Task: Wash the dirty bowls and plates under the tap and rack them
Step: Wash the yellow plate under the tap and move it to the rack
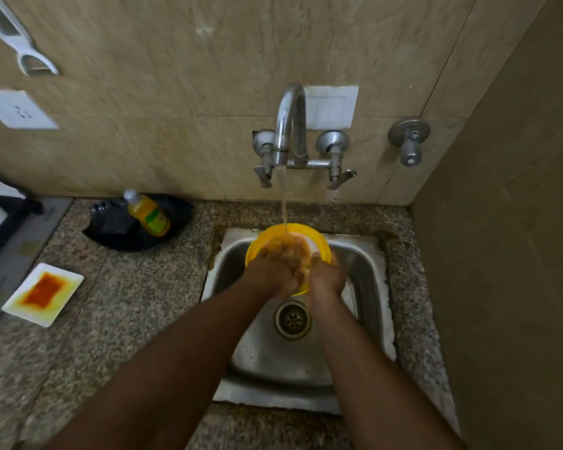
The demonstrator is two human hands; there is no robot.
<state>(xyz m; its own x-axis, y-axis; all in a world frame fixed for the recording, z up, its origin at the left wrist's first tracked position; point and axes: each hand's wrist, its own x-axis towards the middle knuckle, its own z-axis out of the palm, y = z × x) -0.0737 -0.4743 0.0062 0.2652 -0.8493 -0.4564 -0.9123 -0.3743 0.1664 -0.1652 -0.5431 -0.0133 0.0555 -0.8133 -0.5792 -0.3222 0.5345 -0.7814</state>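
A yellow bowl (309, 234) with a white inside is held over the steel sink (361, 254), right under the running tap (290, 125). Water falls into the bowl, which holds orange-brown residue. My left hand (270, 271) grips the bowl's near left rim with fingers reaching inside. My right hand (327, 276) holds the near right rim. A dirty white square plate (44, 293) smeared with red-orange sauce lies on the counter at the left.
A yellow dish-soap bottle (148, 214) lies on a black pan (127, 235) behind the counter's left part. The sink drain (292, 319) is below my hands. A side wall (501, 254) rises on the right. A stove edge (0, 222) is at far left.
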